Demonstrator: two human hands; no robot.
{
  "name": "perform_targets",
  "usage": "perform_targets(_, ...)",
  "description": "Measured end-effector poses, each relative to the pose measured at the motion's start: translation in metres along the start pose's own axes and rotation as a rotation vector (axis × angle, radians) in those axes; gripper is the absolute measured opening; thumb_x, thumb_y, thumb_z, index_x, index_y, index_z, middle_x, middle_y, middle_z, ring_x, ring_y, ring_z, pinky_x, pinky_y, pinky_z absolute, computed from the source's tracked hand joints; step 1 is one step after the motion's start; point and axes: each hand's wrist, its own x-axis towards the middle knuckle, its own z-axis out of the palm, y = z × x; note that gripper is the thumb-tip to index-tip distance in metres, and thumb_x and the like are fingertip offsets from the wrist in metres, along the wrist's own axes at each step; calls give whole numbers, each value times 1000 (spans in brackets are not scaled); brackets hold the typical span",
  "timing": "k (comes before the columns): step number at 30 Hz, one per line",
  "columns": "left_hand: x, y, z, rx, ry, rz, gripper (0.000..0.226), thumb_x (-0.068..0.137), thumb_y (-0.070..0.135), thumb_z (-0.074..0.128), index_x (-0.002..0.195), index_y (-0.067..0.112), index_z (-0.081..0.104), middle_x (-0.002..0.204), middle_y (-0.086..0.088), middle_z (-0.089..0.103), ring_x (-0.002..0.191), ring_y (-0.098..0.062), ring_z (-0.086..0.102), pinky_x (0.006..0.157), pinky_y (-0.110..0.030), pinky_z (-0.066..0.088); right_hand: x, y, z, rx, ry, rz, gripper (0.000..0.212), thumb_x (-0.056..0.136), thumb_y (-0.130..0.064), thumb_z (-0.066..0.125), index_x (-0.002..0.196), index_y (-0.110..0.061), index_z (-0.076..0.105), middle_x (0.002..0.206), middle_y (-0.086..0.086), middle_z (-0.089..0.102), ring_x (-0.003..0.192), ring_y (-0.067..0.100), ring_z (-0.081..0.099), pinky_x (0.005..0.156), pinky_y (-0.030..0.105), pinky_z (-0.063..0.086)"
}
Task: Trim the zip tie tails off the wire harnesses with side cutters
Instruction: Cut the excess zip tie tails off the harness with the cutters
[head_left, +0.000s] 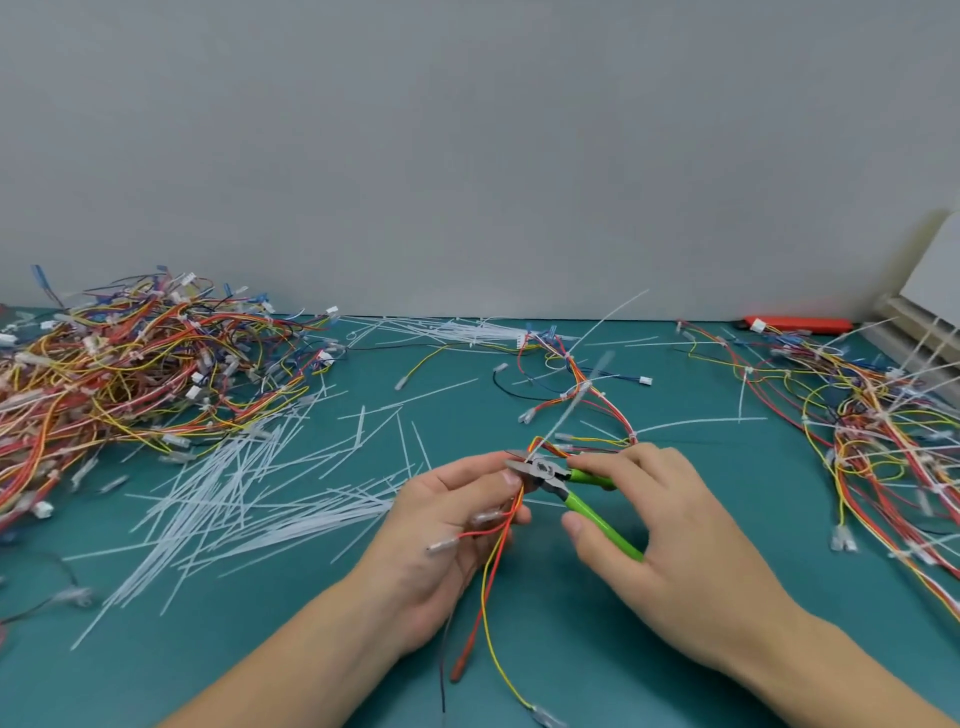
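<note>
A: Hands?
B: Left hand (457, 519) pinches the wire bundle (501, 525), centre mat (545, 649). Right hand (670, 540) squeezes the green cutters (566, 483); blades meet at the zip tie tail (569, 410), pointing one o'clock.

Teal-green matte work surface (519, 649), spanning the whole foreground. Plain pale grey wall (467, 130), rising behind the surface's far edge. Flat orange-red oblong object (800, 324), lying at the far right against the wall. White slatted panel (914, 317), partly seen at the right edge, blurred.
</note>
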Motion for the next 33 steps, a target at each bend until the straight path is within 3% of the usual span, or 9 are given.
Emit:
perform_targets(4,0,0,1,12,7,-8,35,77,14,75,110,3,77,104,-14,75,67,-15,65,62,-22,51,2,-2,-3,-28,34,14,46,86,-71,48,119,-43,64,99,-24,56,97,2,52,81,23,45)
perform_targets(8,-1,1,3,42,-19,-5,30,79,11,72,108,3,78,102,-13,75,66,-16,65,60,-21,52,1,-1,-4,-79,22,40,45,82,-78,42,116,-50,52,96,-27,58,84,-3,52,67,27,47)
perform_targets(12,-3,1,3,63,-31,2,27,80,14,72,106,7,79,99,-9,76,67,-15,65,62,-21,52,2,1,-5,-87,3,44,47,82,-79,41,117,-49,50,97,-26,59,85,-4,53,67,24,46)
perform_targets(14,-2,1,3,52,-29,-3,28,80,14,73,106,7,79,100,-10,75,67,-15,65,62,-21,53,0,3,-1,21,-16,64,43,83,-77,48,113,-45,55,92,-20,62,88,3,56,70,26,48)
perform_targets(19,-2,4,-2,11,-44,-50,31,76,13,80,107,11,80,101,-11,75,66,-15,64,61,-23,55,4,3,1,604,103,216,38,86,-66,61,106,-33,68,77,-4,61,67,17,50,62,34,43)
perform_targets(21,-2,6,-4,15,-97,-75,40,76,16,78,115,9,77,99,-8,73,67,-15,63,64,-25,55,8,5,-3,775,141,330,34,85,-65,64,98,-34,70,73,-11,60,65,11,52,64,31,45)
perform_targets(26,-4,7,-10,48,-237,-111,52,73,28,81,120,6,74,94,-6,69,69,-18,61,69,-28,55,14,19,-13,947,50,629,23,85,-28,83,104,-26,71,90,-2,75,78,21,76,69,35,58)
perform_targets(30,-1,6,-11,110,-269,-112,54,73,35,87,117,6,74,89,-7,69,61,-16,56,62,-25,50,13,19,-16,910,-73,609,32,82,-17,85,110,-22,70,93,3,78,76,17,74,71,35,54)
perform_targets(33,0,8,-9,196,-291,-112,50,75,35,86,115,8,75,81,-10,70,49,-13,47,50,-21,39,11,16,-9,854,-4,569,22,94,-7,70,108,-24,70,85,-2,74,71,12,68,71,34,51)
